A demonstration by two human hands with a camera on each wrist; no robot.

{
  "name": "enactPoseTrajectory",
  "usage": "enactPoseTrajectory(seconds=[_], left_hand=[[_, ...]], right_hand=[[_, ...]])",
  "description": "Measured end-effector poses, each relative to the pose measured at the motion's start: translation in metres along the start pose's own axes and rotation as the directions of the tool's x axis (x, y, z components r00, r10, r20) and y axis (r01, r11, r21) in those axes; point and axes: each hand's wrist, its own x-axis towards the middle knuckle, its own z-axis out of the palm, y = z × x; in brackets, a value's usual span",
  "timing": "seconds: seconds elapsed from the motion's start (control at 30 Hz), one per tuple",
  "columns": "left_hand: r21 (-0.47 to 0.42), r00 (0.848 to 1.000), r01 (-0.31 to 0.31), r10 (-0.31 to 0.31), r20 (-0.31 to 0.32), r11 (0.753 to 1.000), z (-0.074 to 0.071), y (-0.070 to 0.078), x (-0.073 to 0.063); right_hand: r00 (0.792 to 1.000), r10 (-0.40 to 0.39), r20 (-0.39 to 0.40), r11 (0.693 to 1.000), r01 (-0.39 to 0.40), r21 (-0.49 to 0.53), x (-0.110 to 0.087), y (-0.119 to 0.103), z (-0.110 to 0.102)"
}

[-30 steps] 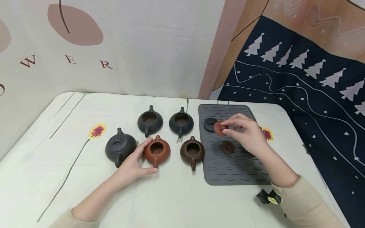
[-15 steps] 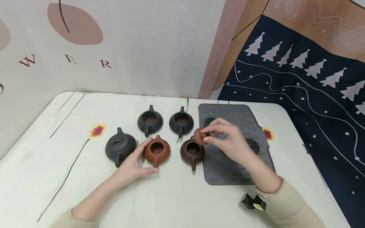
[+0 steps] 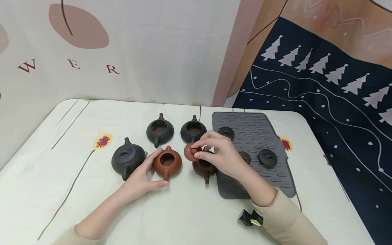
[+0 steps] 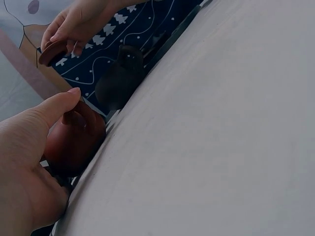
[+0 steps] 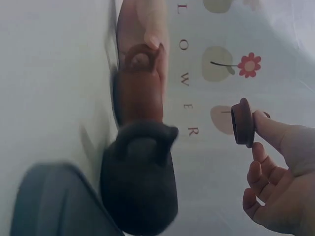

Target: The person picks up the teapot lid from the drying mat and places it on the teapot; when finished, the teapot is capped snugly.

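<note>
My left hand (image 3: 142, 180) holds a reddish-brown clay teapot (image 3: 175, 168), thumb by its handle and fingers along its left side. That teapot's top is uncovered. My right hand (image 3: 222, 153) pinches a reddish-brown teapot lid (image 3: 188, 152) by its knob, in the air just right of the teapot. In the right wrist view the lid (image 5: 242, 123) is tilted, its rim facing the teapot side. Below the right hand stands a dark brown teapot (image 3: 200, 169), partly hidden by the hand.
Two uncovered black teapots, one left (image 3: 166, 135) and one right (image 3: 184, 135), stand behind. A black teapot (image 3: 130, 159) with its lid on is at the left. A grey ribbed mat (image 3: 254, 119) bears black lids (image 3: 226, 132) (image 3: 267, 158) and a brown lid (image 3: 245, 156).
My right hand has carried the reddish-brown lid leftward from above the mat, past the dark brown teapot, toward the reddish-brown teapot. My left hand has stayed in place.
</note>
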Motion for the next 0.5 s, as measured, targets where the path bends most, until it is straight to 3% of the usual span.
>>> enactPoseTrajectory(seconds=[0.3, 0.5], left_hand=[[-0.022, 1.000, -0.009, 0.010, 0.013, 1.000, 0.000, 0.001, 0.001], [-0.015, 1.000, -0.006, 0.006, 0.011, 1.000, 0.000, 0.001, 0.000]], right_hand=[[0.998, -0.045, 0.042, 0.999, 0.046, -0.017, 0.011, -0.001, 0.022], [0.997, -0.029, 0.077, 0.999, 0.032, -0.041, 0.018, 0.000, 0.037]])
